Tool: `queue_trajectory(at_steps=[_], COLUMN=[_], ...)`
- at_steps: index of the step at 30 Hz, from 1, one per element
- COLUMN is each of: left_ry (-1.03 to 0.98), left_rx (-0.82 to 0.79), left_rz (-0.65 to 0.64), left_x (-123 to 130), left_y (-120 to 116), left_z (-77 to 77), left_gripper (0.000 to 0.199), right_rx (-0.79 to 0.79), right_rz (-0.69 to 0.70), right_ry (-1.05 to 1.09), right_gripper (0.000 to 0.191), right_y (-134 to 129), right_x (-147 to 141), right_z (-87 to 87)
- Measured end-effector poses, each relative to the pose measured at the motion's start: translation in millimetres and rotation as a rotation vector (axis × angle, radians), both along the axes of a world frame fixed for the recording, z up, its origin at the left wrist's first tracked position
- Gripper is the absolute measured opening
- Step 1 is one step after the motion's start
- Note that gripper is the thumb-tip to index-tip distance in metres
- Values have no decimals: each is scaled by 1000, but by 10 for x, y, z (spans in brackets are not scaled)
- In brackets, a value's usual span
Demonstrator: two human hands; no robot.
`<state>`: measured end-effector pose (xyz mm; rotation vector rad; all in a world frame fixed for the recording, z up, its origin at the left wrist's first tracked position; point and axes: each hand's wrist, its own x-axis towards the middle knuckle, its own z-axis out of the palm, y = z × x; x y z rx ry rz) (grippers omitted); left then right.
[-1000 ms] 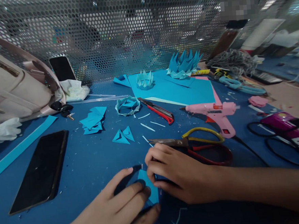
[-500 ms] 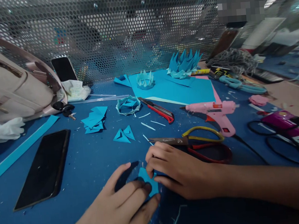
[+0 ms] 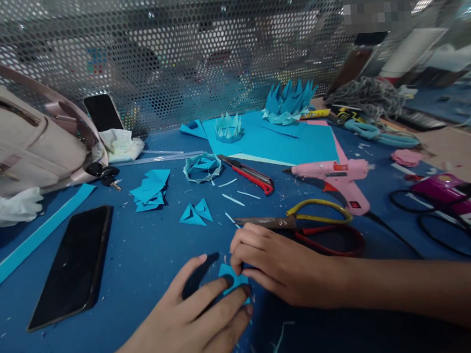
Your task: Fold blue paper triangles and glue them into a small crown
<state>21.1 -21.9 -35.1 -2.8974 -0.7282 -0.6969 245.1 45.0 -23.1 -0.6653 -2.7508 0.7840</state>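
A small piece of blue paper [image 3: 232,275] lies on the blue table near its front, partly covered by fingers. My left hand [image 3: 205,318] rests over it with fingers spread and thumb apart, fingertips pressing on the paper. My right hand [image 3: 276,262] has its fingers curled in, with thumb and forefinger closed at the paper's upper right edge. Just beyond the right hand lie scissors [image 3: 287,222] with one yellow and one red handle. Two folded blue paper triangles [image 3: 196,213] sit farther off, beside a stack of blue paper pieces [image 3: 151,190].
A red utility knife [image 3: 251,176], a paper ring [image 3: 202,168] and a pink glue gun [image 3: 340,172] lie beyond the hands. Spiky paper shapes [image 3: 289,104] stand on blue sheets at the back. To the left are a phone [image 3: 72,266], a paper strip [image 3: 38,238] and a bag [image 3: 22,132].
My left hand's fingers have stretched and spread farther across the paper, with the middle fingers shifting right. My right hand stays nearly in place at the paper's edge.
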Motion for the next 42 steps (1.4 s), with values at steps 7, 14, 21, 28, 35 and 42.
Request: queue_trajectory(at_steps=[7,14,21,28,35,42], left_ry=[19,40,54,58,25,-9], left_rx=[-12,15,28,-22,-45,-116], left_rz=[-14,2,-6,-14,-17,-3], left_x=[-18,-4,-29,-20,-8,-4], left_y=[-22,1,1,21,-5,-12], left_z=[-3,1,-13,53,77,77], left_gripper=[27,24,32,27,25,24], right_rx=[283,532,497,530,598,523], right_rz=[83,336,313,298,397,451], right_ry=[153,152,155,183,250,280], right_gripper=[13,16,14,17,30,20], right_y=[65,172,227,154,147,111], right_x=[138,190,201,147,164,164], right_z=[-29,38,25,45,34,-2])
